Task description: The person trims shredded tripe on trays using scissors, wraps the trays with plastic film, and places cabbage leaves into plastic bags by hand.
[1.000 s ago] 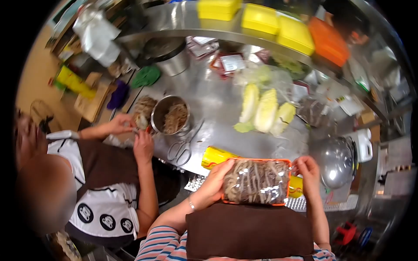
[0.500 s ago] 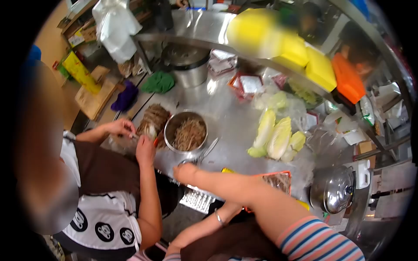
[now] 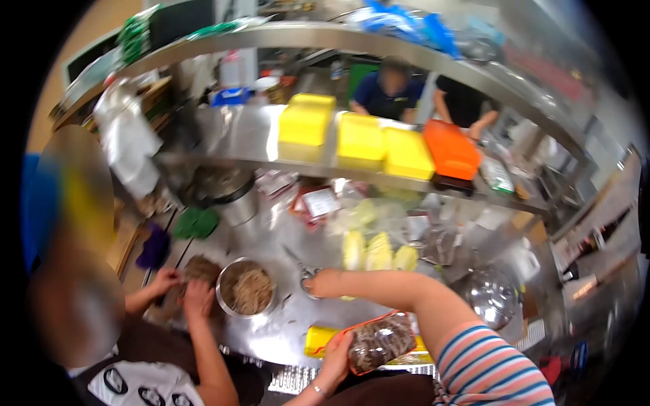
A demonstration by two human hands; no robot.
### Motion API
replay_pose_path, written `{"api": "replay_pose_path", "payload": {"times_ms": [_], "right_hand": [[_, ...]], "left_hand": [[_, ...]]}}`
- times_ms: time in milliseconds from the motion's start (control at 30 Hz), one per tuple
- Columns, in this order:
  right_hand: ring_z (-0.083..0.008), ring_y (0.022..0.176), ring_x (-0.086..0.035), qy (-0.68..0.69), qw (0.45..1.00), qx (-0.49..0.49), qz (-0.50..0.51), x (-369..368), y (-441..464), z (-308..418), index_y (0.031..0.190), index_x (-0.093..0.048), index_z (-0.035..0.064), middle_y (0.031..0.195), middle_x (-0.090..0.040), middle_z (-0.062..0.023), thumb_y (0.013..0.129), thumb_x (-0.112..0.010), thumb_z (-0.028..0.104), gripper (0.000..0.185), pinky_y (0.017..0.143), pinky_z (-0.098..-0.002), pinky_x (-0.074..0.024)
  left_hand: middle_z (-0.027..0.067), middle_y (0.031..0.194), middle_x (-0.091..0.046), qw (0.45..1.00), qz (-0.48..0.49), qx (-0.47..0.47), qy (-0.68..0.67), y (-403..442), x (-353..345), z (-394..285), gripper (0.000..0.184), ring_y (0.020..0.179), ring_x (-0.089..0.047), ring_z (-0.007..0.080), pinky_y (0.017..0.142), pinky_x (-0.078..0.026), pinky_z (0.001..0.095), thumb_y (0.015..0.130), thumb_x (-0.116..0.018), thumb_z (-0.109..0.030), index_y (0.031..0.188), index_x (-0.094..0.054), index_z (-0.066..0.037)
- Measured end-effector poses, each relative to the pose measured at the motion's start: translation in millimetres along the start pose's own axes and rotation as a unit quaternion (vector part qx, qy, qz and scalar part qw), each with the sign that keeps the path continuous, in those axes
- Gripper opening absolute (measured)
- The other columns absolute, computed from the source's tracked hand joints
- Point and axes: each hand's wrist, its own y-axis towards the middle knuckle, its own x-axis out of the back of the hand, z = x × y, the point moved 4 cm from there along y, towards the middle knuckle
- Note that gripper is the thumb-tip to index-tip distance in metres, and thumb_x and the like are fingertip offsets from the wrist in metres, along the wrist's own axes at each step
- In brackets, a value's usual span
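My right hand (image 3: 323, 283), at the end of the striped sleeve, is closed around the handles of a pair of scissors (image 3: 298, 261). The scissors' blades point away toward the back left, low over the steel table. My left hand (image 3: 336, 353), with a bracelet at the wrist, grips the left end of a clear plastic package (image 3: 382, 342) with orange-red edges. Brown pieces show through the package; I cannot make out their kind. Underneath it lies a yellow package (image 3: 318, 340), partly covered.
Left of me, a co-worker's hands (image 3: 196, 298) work at a brown bundle (image 3: 202, 268) beside a steel bowl (image 3: 225, 298) of brown shreds. Napa cabbages (image 3: 379, 254) lie behind my right arm. Yellow boxes (image 3: 308, 122) and an orange one (image 3: 452, 150) line the shelf above.
My view has tilted up. My right hand has taken hold of the scissors, whose blades now point back left. My left hand has come out from under my right arm, holding the clear package.
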Motion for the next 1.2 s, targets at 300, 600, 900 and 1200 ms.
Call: {"api": "replay_pose_path", "payload": {"times_ms": [300, 600, 900, 1200], "right_hand": [[-0.0355, 0.072, -0.062, 0.109, 0.947, -0.198, -0.228, -23, -12, -23, 0.094, -0.052, 0.0007, 0.1, -0.055, -0.0212, 0.08, -0.048, 0.007, 0.016, 0.065, -0.0452, -0.0508], [-0.0371, 0.095, -0.06, 0.239, 0.875, -0.39, -0.156, 11, -15, -8, 0.116, -0.043, 0.0048, 0.109, -0.055, -0.0248, 0.086, -0.047, 0.012, 0.031, 0.077, -0.0439, -0.0503], [-0.0298, 0.092, -0.062, 0.362, 0.814, -0.403, -0.21, -14, -10, -37, 0.116, -0.045, 0.0073, 0.099, -0.061, -0.0181, 0.079, -0.059, 0.02, 0.042, 0.074, -0.0427, -0.05], [-0.0058, 0.054, -0.046, 0.751, 0.607, -0.143, -0.217, 37, -193, -2, 0.122, -0.049, 0.0119, 0.073, -0.054, 0.0012, 0.082, -0.069, 0.032, 0.049, 0.047, -0.0218, -0.0369]], "left_hand": [[0.0096, 0.105, -0.061, 1.0, 0.0, 0.006, 0.018, 7, 9, -1, 0.029, 0.093, -0.059, 0.018, 0.083, -0.048, 0.0313, 0.096, -0.043, -0.02, 0.11, -0.054, 0.002], [0.0083, 0.099, -0.06, 0.994, -0.025, 0.003, 0.107, 1, 3, -10, 0.034, 0.089, -0.057, 0.0172, 0.077, -0.048, 0.0292, 0.094, -0.047, -0.028, 0.112, -0.055, 0.0], [0.0092, 0.107, -0.058, 0.991, -0.056, 0.042, 0.115, 12, 35, 7, 0.039, 0.095, -0.057, 0.0183, 0.08, -0.049, 0.0317, 0.095, -0.045, -0.032, 0.117, -0.052, 0.0], [0.0117, 0.112, -0.058, 0.994, 0.004, 0.056, 0.092, 7, 9, -5, 0.045, 0.099, -0.059, 0.023, 0.082, -0.051, 0.0375, 0.097, -0.037, -0.037, 0.121, -0.048, -0.002]]}}
